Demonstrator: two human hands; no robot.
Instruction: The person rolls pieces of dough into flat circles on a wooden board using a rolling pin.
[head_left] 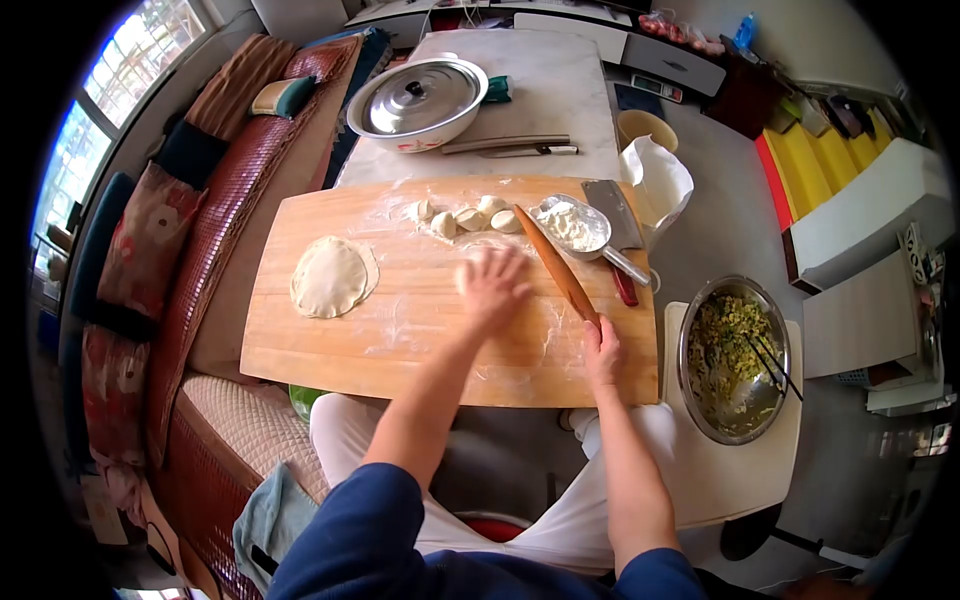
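Note:
My right hand (602,352) grips the near end of a tapered wooden rolling pin (556,262), which slants away to the left over the board. Flat on the floured wooden board (420,350), my left hand (497,285) has its fingers spread over a pale dough piece (462,279) that is mostly hidden beneath it. Several small dough lumps (468,218) lie beyond my left hand. A stack of thin round dough wrappers (332,279) rests on the board's left side. Right of the pin's far end sits a metal scoop of flour (574,222).
A cleaver (612,214) lies at the board's right edge, near an open white flour bag (656,182). On a side stand, a steel bowl (735,428) holds chopped green filling and chopsticks (776,366). Behind the board stands a lidded basin (418,95). A sofa (215,255) is at left.

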